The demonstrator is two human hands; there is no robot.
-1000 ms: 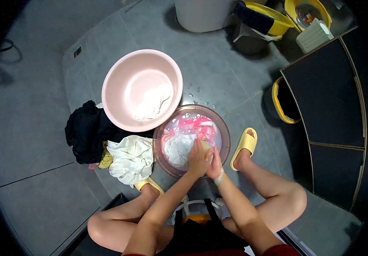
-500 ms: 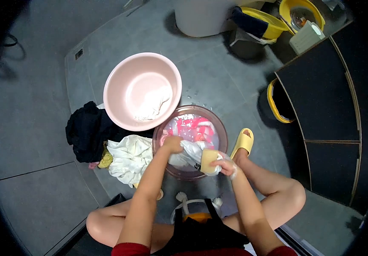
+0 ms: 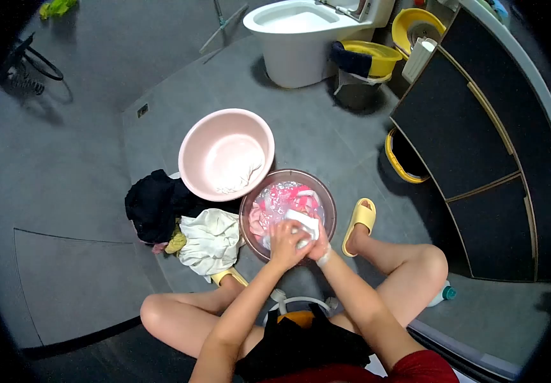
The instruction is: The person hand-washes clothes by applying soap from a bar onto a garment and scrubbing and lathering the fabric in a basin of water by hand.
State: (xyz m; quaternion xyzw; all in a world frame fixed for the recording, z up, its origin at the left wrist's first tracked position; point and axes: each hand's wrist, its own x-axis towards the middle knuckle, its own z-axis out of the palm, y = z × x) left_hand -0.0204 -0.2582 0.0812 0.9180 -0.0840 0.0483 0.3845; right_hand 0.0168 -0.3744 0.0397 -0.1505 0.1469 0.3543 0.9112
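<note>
A brownish translucent basin point(image 3: 248, 237) holds soapy water with pink and white clothes point(image 3: 296, 196). Above its near side, my left hand point(image 3: 286, 244) and my right hand point(image 3: 319, 246) close round a white cloth point(image 3: 304, 221). No bar of soap can be made out between them. Foam clings to my right wrist. A pink basin point(image 3: 193, 148) touches the brownish one and has a white cloth point(image 3: 243, 175) inside. Black clothes point(image 3: 154, 205) and a white garment point(image 3: 211, 239) lie in a heap on the floor to the left.
A toilet point(image 3: 294, 57) stands at the top beside a yellow-rimmed bin point(image 3: 384, 59). A dark cabinet point(image 3: 460, 127) fills the right, with another bin point(image 3: 395, 163) by it. My yellow slippers point(image 3: 360, 220) flank the basin; a bottle point(image 3: 442, 294) is behind my right knee.
The view has tilted up, showing more of the toilet. My hands, apart half a second ago with cloth stretched between them and a yellowish bar at the right, have come together over the basin.
</note>
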